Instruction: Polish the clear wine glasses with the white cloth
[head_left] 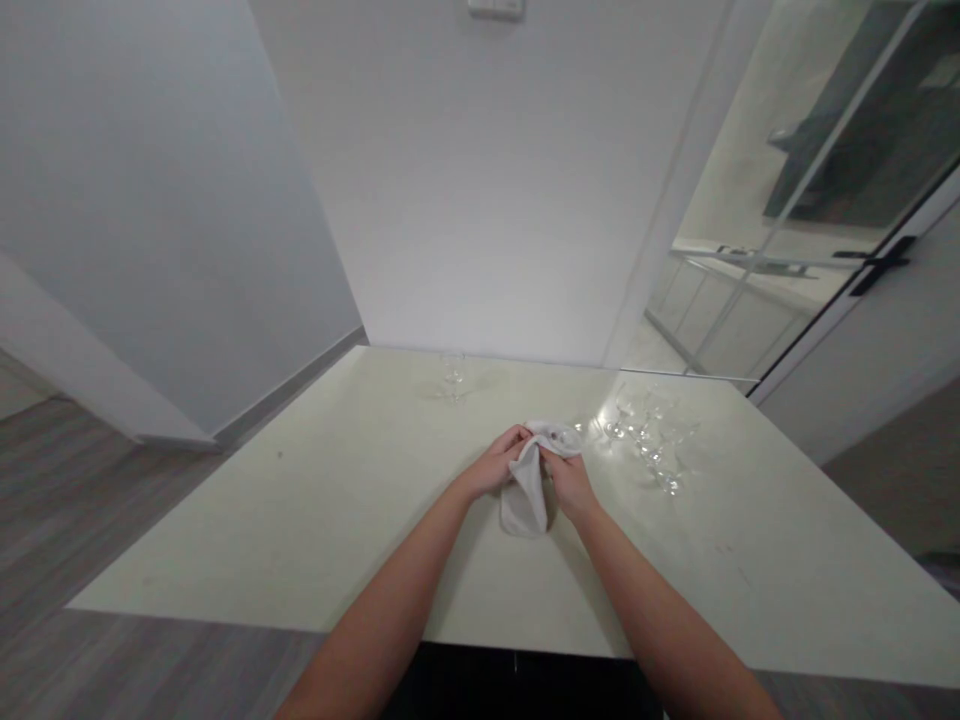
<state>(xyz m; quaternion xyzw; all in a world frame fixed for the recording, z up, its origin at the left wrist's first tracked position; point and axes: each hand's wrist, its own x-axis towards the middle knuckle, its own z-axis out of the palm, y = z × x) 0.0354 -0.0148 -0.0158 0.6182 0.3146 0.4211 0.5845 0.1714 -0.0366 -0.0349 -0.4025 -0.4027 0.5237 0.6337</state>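
Observation:
A white cloth is bunched between my two hands above the middle of the table, its loose end hanging toward me. My left hand is closed on the cloth's left side. From the right, my right hand grips it with the thumb on top. Something shiny and clear shows in the folds at the top, perhaps part of a glass, but the cloth hides most of it. To the right of my hands is a group of several clear glasses, some apparently stemmed.
One clear glass stands alone near the back edge of the pale table. A white wall rises right behind the table. At the right is a glass-paned partition, with a door and its black handle.

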